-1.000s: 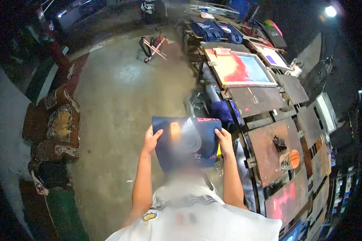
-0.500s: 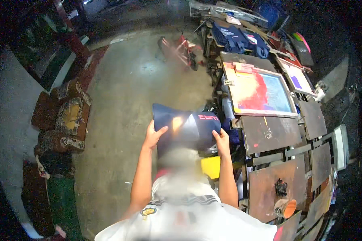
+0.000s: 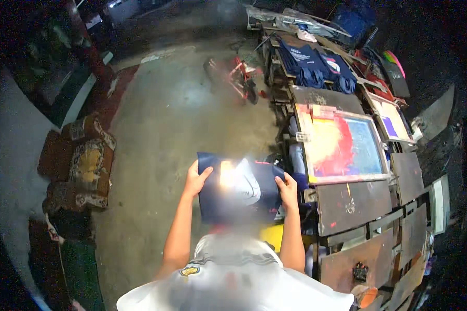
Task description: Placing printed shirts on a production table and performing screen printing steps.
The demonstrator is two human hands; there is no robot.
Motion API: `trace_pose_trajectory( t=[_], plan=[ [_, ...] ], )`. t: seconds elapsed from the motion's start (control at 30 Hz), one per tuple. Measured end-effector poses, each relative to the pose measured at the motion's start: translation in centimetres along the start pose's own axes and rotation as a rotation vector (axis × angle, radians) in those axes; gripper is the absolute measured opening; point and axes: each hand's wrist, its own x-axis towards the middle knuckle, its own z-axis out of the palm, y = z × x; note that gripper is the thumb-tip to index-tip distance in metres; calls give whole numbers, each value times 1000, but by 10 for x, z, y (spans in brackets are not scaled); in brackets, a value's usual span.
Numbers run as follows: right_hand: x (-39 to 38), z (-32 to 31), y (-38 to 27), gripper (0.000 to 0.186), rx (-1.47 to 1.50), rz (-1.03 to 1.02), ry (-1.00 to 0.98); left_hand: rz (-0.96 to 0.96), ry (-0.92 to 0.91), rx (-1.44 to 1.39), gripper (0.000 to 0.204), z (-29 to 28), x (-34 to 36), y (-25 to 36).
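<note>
A dark navy printed cloth (image 3: 267, 192) is stretched between my two hands in front of my chest. It bears a large pale print with a curved line and small pink marks; a bright patch of light falls on its left part. My left hand (image 3: 194, 180) pinches the left edge, thumb on the near face. At the right edge my right hand (image 3: 287, 191) grips it the same way. The cloth's lower middle is blurred. Whether it is a single sheet or a bag cannot be made out.
On the right runs a long bench with dark boards (image 3: 353, 205), a paint-smeared printing screen (image 3: 342, 140) and folded navy cloths (image 3: 303, 59). An orange-mouthed tub (image 3: 367, 297) stands near its front. A red bicycle (image 3: 242, 80) is ahead; a worn sofa (image 3: 88, 160) is at left.
The cloth has gone from curled over to spread flatter, facing me, with more of its pale print in sight. Both hands have kept their grip and sit slightly lower in the view.
</note>
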Motion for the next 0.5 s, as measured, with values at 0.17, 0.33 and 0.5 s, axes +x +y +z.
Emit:
trace_pose_trajectory(
  t=[0.17, 0.33, 0.5],
  plan=[
    [63, 44, -19, 25, 11, 3, 48, 3, -47, -23, 41, -34, 80, 13],
    [122, 89, -41, 20, 66, -95, 94, 61, -167, -132, 55, -60, 143, 36],
    [163, 123, -39, 22, 12, -94, 128, 5, -257, -354, 63, -85, 193, 48]
  ],
)
